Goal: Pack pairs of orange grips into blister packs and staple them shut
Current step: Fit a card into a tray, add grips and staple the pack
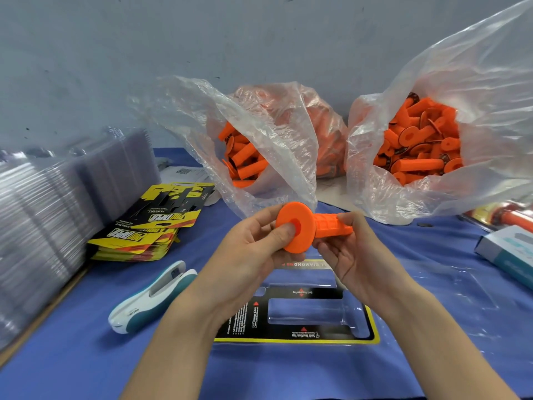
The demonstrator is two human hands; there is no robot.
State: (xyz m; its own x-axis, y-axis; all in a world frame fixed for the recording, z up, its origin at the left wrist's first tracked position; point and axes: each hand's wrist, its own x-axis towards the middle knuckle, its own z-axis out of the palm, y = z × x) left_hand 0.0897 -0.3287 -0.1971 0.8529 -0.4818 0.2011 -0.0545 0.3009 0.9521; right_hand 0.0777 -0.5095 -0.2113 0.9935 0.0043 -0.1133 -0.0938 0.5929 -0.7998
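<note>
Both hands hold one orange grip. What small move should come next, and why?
Probably lower the orange grip into the open blister pack lying below: the left hand and right hand hold it above the pack, whose cavity looks empty.

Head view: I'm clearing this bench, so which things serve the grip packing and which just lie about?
Job: grip held by left hand and right hand, open blister pack, stapler, left bag, right bag, cards, blister stack.
Lying about: box, paper.

Matt rubbery orange grip (323, 228), crinkled clear plastic bags (259, 145), glossy blister pack (305, 313), blue cloth (86, 356)
</note>
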